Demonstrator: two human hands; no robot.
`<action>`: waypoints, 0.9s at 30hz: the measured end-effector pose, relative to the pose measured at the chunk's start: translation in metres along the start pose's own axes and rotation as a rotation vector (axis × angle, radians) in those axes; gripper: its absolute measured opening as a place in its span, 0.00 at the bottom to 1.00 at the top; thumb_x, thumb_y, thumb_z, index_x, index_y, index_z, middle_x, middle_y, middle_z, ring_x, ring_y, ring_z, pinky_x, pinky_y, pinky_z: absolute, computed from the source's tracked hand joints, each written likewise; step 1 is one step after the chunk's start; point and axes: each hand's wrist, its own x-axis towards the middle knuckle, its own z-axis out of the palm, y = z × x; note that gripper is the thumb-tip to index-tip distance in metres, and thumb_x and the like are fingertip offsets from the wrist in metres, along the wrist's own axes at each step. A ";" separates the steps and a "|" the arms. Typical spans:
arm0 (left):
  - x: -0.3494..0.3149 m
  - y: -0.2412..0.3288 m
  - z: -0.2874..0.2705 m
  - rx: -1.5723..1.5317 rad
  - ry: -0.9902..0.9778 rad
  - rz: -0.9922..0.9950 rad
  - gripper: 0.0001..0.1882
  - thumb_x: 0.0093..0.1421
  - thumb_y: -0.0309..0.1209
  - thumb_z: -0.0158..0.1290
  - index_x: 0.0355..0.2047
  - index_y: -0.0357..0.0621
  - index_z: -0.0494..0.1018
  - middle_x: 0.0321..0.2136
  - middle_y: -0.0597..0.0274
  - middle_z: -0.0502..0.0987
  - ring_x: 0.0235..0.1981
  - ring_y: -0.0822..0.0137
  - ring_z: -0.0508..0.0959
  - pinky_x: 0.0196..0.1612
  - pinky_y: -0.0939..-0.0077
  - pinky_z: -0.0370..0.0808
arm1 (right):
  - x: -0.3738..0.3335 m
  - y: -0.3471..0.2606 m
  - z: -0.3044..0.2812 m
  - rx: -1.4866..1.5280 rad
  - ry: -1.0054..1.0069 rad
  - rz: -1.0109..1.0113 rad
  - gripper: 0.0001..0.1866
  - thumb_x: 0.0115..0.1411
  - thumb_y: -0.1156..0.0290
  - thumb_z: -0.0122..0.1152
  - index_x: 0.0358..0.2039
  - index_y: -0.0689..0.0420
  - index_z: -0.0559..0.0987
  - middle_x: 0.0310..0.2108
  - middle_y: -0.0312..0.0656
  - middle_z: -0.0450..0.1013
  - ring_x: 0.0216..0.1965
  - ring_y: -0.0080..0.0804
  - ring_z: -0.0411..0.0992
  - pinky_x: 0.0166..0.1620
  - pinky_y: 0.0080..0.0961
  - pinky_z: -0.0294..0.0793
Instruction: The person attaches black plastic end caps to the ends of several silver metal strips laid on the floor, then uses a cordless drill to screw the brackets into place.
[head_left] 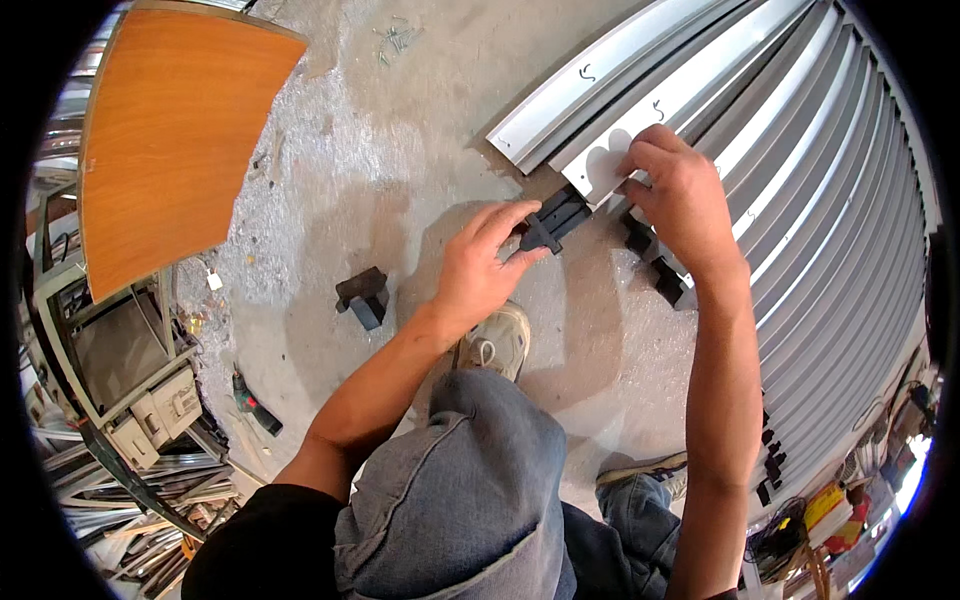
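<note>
My left hand [478,268] pinches a black plastic end cap [558,220] between thumb and fingers. The cap meets the near end of a silver metal profile [606,168]; how far it sits inside cannot be seen. My right hand [685,195] grips that profile's edge close to the same end, with thumb and bent fingers. To its right, several long ribbed profiles [800,240] lie side by side, and black caps [665,280] show at some of their near ends. Another pair of black plastic pieces [364,297] rests on the floor left of my left forearm.
An orange wooden board [180,145] stands at the left above a metal frame [75,345]. A drill-like power tool [256,405] lies near it, with piled scrap strips [165,510] below. Loose screws [398,40] are scattered on the far floor. Cluttered items [830,520] sit at lower right.
</note>
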 end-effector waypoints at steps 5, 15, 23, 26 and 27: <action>-0.005 -0.004 0.005 0.083 0.082 0.093 0.31 0.57 0.19 0.72 0.61 0.41 0.77 0.54 0.50 0.80 0.53 0.57 0.84 0.54 0.65 0.85 | 0.002 0.001 -0.005 -0.021 -0.036 -0.019 0.09 0.54 0.79 0.75 0.36 0.59 0.85 0.41 0.41 0.81 0.40 0.49 0.83 0.44 0.41 0.83; 0.004 0.008 -0.003 0.090 0.047 0.056 0.30 0.57 0.22 0.72 0.60 0.42 0.79 0.53 0.51 0.80 0.50 0.54 0.84 0.52 0.65 0.85 | -0.006 0.008 -0.005 0.013 -0.041 -0.020 0.09 0.54 0.79 0.74 0.35 0.60 0.84 0.40 0.40 0.80 0.39 0.49 0.82 0.43 0.42 0.82; -0.009 0.006 0.011 0.176 0.142 0.050 0.29 0.57 0.23 0.73 0.59 0.42 0.79 0.53 0.51 0.79 0.49 0.54 0.84 0.52 0.64 0.84 | -0.004 0.011 -0.001 0.070 -0.065 -0.016 0.08 0.55 0.79 0.74 0.36 0.60 0.85 0.40 0.41 0.80 0.39 0.50 0.82 0.43 0.42 0.82; -0.003 0.011 0.006 0.122 0.095 0.011 0.29 0.57 0.24 0.73 0.60 0.43 0.78 0.53 0.51 0.79 0.50 0.54 0.84 0.52 0.64 0.84 | -0.006 0.013 0.000 0.084 -0.075 0.009 0.08 0.55 0.79 0.74 0.36 0.60 0.84 0.40 0.41 0.81 0.40 0.50 0.82 0.44 0.42 0.82; -0.001 0.016 0.006 0.140 0.078 0.004 0.29 0.57 0.24 0.73 0.60 0.42 0.78 0.53 0.51 0.79 0.50 0.54 0.84 0.52 0.64 0.84 | -0.007 0.014 0.000 0.089 -0.076 0.018 0.08 0.55 0.78 0.74 0.36 0.60 0.84 0.40 0.41 0.81 0.40 0.50 0.82 0.44 0.42 0.82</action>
